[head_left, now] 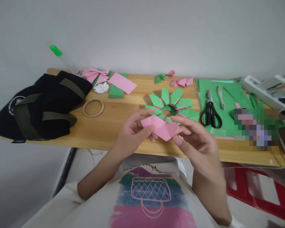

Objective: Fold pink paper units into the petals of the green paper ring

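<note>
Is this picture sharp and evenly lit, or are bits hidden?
Head view: soft light, no harsh glare on the wall; the pink paper in the fingers shows clearly. Also head view: the black bag loses detail; a blocky patch masks something right of the scissors.

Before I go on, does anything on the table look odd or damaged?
Only the pixelated patch on the right of the table looks odd, hiding what lies beneath. The folded pink paper between left hand and right hand and the green-and-pink paper ring look undamaged where visible. Nothing seems spilled.
</note>
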The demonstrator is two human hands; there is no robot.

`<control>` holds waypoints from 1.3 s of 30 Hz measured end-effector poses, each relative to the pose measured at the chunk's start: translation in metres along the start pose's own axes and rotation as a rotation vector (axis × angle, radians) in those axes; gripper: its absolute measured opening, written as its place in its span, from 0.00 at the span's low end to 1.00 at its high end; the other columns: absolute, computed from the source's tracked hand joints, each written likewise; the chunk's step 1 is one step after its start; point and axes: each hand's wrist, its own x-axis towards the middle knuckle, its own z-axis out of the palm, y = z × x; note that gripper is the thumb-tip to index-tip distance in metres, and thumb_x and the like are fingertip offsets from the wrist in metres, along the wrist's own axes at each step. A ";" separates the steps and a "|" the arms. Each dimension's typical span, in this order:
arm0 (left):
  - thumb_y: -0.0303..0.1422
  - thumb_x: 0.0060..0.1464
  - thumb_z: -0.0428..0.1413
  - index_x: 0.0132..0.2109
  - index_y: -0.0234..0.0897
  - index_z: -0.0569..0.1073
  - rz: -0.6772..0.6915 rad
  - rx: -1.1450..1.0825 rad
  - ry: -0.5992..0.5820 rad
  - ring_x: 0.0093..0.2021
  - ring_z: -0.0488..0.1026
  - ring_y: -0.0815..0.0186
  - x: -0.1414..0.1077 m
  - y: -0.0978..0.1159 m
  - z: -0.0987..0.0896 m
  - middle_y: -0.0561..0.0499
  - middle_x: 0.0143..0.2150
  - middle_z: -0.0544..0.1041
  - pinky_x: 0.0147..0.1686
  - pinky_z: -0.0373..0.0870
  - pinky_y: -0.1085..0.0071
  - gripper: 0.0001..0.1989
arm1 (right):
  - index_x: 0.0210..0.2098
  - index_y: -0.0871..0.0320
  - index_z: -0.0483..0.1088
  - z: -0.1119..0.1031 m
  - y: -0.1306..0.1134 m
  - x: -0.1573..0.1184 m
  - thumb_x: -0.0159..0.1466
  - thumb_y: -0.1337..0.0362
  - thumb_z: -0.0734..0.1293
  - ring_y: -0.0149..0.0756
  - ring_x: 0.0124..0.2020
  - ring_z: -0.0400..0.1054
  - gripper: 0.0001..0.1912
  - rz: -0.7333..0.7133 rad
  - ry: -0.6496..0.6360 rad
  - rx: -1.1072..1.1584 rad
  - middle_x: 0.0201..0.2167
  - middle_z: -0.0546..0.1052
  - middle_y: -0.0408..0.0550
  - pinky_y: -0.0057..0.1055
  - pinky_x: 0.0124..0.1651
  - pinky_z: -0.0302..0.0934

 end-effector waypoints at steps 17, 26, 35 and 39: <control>0.38 0.51 0.63 0.38 0.36 0.79 -0.025 -0.016 -0.170 0.23 0.75 0.70 -0.018 0.001 0.006 0.52 0.25 0.79 0.27 0.75 0.73 0.11 | 0.46 0.51 0.71 0.006 0.006 -0.010 0.62 0.64 0.69 0.31 0.32 0.72 0.12 -0.021 0.050 0.046 0.30 0.78 0.41 0.31 0.40 0.69; 0.32 0.55 0.59 0.48 0.41 0.76 0.196 0.320 0.066 0.38 0.77 0.68 -0.022 -0.010 0.009 0.51 0.45 0.80 0.34 0.72 0.76 0.12 | 0.50 0.49 0.67 0.020 0.010 -0.010 0.61 0.64 0.69 0.33 0.35 0.73 0.18 -0.052 0.089 0.086 0.36 0.77 0.44 0.35 0.41 0.70; 0.32 0.52 0.59 0.49 0.38 0.74 0.097 0.373 0.093 0.36 0.76 0.66 -0.023 -0.014 0.012 0.46 0.44 0.80 0.31 0.72 0.74 0.16 | 0.52 0.50 0.70 0.021 0.020 -0.014 0.63 0.63 0.68 0.34 0.39 0.71 0.18 -0.074 0.103 -0.157 0.40 0.78 0.45 0.34 0.43 0.68; 0.35 0.51 0.62 0.52 0.37 0.73 0.096 0.321 -0.012 0.35 0.77 0.64 -0.029 -0.017 0.010 0.47 0.40 0.81 0.34 0.74 0.70 0.21 | 0.50 0.50 0.73 0.017 0.026 -0.012 0.65 0.60 0.66 0.34 0.36 0.71 0.13 0.004 0.118 -0.106 0.34 0.77 0.43 0.33 0.40 0.67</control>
